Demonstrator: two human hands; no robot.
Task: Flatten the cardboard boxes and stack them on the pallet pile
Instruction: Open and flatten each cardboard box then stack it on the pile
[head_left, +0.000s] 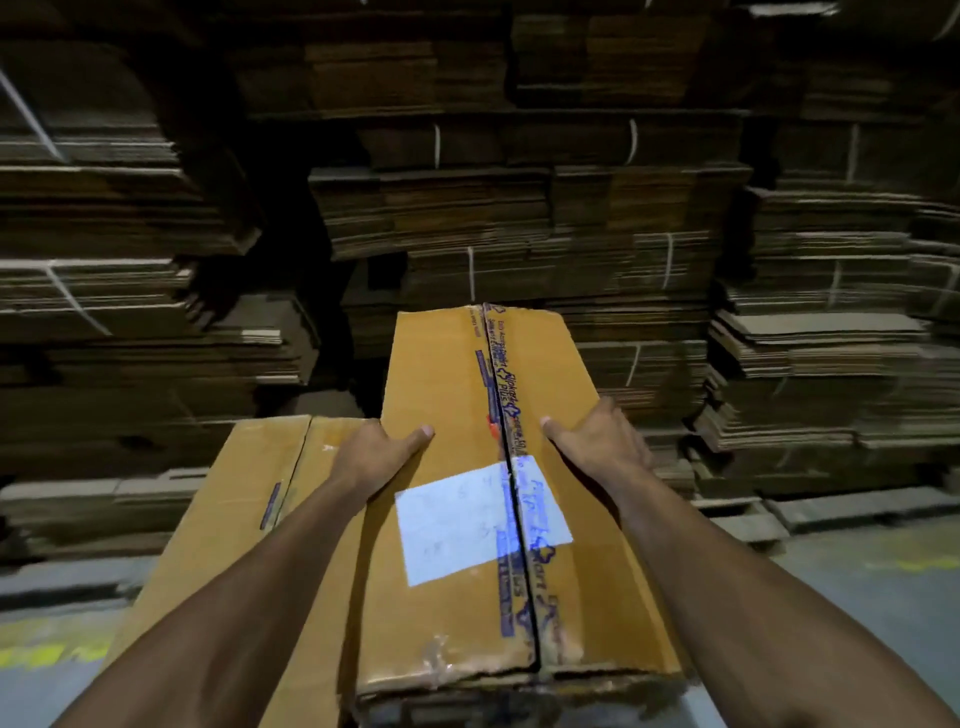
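A long brown cardboard box (441, 374) with a white label and blue printed tape along its centre seam is held up in front of me, its top flaps closed. My left hand (376, 457) grips its left edge, thumb lying on the top face. My right hand (597, 441) grips the right edge the same way, thumb on top near the seam. A second brown box (228, 519) sits lower to the left, partly under my left forearm. Tall stacks of flattened cardboard (467, 208) fill the background.
Bundles of flattened cardboard tied with white string rise on the left (93, 291) and right (831, 364). A low wooden pallet (748, 519) lies at the right. Grey concrete floor (857, 597) with yellow markings spreads below.
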